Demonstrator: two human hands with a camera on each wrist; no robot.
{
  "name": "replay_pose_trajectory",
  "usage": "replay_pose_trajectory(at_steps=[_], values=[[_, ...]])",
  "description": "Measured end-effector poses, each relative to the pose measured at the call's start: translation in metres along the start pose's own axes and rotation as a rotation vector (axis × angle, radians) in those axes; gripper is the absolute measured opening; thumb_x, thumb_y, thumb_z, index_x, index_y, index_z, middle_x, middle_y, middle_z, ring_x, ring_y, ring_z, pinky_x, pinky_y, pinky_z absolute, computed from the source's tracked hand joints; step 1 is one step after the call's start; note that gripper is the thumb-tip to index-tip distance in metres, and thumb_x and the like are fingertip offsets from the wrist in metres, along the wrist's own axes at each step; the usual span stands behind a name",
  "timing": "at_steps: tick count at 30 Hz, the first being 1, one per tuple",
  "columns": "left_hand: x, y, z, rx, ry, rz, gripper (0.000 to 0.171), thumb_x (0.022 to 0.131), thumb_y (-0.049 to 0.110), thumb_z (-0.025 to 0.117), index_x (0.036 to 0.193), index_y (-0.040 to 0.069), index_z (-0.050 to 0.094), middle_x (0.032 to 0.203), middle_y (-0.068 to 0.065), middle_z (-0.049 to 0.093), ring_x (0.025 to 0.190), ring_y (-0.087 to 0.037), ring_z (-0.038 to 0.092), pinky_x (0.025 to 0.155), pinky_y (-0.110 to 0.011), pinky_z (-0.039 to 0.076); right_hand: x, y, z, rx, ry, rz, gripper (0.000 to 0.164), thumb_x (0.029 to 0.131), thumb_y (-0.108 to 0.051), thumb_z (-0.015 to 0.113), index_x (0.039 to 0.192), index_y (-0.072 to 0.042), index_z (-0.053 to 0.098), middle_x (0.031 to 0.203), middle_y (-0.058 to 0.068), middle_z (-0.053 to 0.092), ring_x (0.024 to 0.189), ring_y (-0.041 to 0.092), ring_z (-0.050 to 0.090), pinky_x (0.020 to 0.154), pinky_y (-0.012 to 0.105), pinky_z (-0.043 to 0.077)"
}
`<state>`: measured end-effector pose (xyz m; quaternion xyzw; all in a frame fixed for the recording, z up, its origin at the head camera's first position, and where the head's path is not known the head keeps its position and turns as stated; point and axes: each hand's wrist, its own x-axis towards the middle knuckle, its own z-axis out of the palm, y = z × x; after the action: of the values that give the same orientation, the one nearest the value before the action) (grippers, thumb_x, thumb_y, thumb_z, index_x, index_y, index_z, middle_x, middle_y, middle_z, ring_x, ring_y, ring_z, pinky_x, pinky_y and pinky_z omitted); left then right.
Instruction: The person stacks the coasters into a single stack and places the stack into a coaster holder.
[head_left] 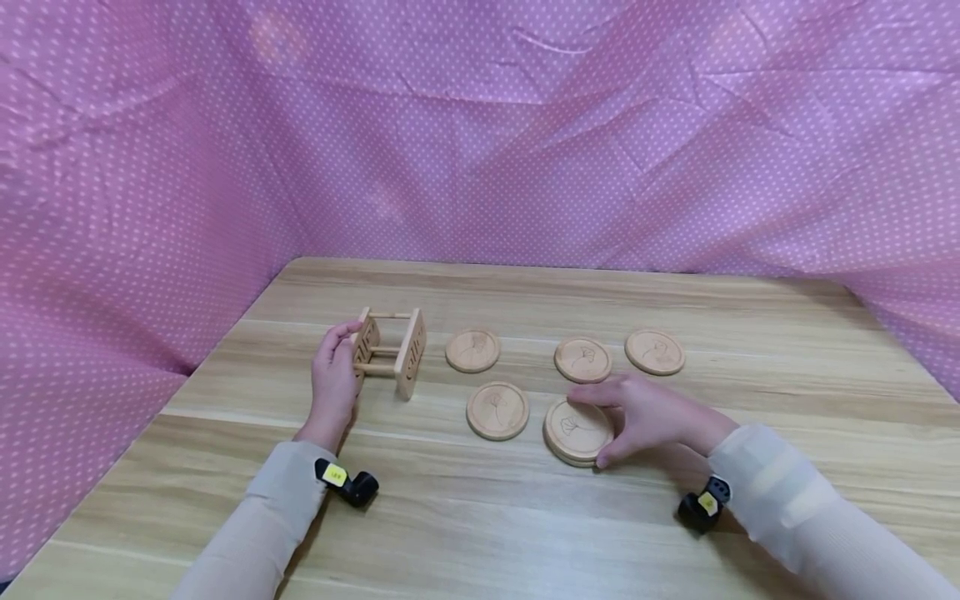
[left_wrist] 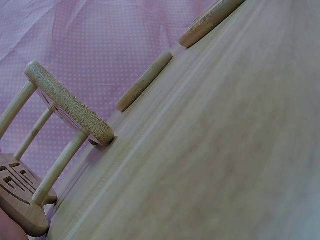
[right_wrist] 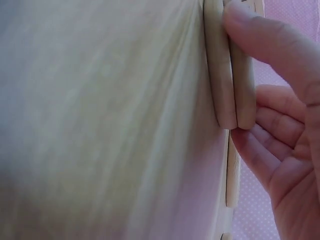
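Coaster [head_left: 576, 423] pinched in right hand [head_left: 652, 410]

It sits on a second coaster [right_wrist: 219, 75] near the table's [head_left: 465, 533] middle. Four more coasters [head_left: 497, 411] lie singly to its left and far side. At left, the left hand [head_left: 333, 379] grips a wooden rack [head_left: 409, 358].

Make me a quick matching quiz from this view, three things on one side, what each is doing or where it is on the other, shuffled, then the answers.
1. Left hand
2. Right hand
3. Dotted cloth

A. Hangs behind the table
B. Holds the stacked coasters
C. Holds the wooden rack

Pairs: 1-C, 2-B, 3-A
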<state>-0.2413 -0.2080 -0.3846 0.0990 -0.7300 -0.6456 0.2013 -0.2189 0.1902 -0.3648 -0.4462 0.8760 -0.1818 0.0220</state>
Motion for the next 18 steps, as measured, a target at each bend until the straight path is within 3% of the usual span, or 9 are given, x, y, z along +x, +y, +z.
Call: replay_pose_trajectory(at_steps=[11,14,18], values=[[0.001,0.000,0.000,0.012,-0.002,0.018,0.034,0.096,0.010,0.031,0.120,0.007,0.054,0.131,-0.003,0.050,0.112,-0.013,0.043,0.092,-0.032,0.037,0.006,-0.004,-0.002,0.005,-0.035,-0.019,0.081,0.062,-0.039,0.080,0.127,0.002,0.053,0.125,0.012,0.058,0.110,0.022,0.057,0.094,0.037,0.046],[0.001,0.000,0.000,0.015,-0.007,0.022,0.034,0.096,0.010,0.031,0.121,0.007,0.054,0.131,-0.002,0.049,0.112,-0.012,0.043,0.092,-0.032,0.037,0.008,-0.005,-0.003,0.024,-0.047,-0.002,0.080,0.064,-0.038,0.080,0.128,0.002,0.051,0.127,0.012,0.057,0.114,0.023,0.055,0.096,0.038,0.044],[0.001,0.000,-0.001,0.023,-0.012,0.023,0.035,0.096,0.011,0.031,0.121,0.007,0.054,0.132,-0.002,0.049,0.112,-0.012,0.043,0.093,-0.032,0.037,0.012,-0.007,-0.003,0.052,-0.065,0.047,0.081,0.065,-0.038,0.080,0.130,0.000,0.050,0.129,0.011,0.056,0.103,0.017,0.058,0.093,0.036,0.046]])
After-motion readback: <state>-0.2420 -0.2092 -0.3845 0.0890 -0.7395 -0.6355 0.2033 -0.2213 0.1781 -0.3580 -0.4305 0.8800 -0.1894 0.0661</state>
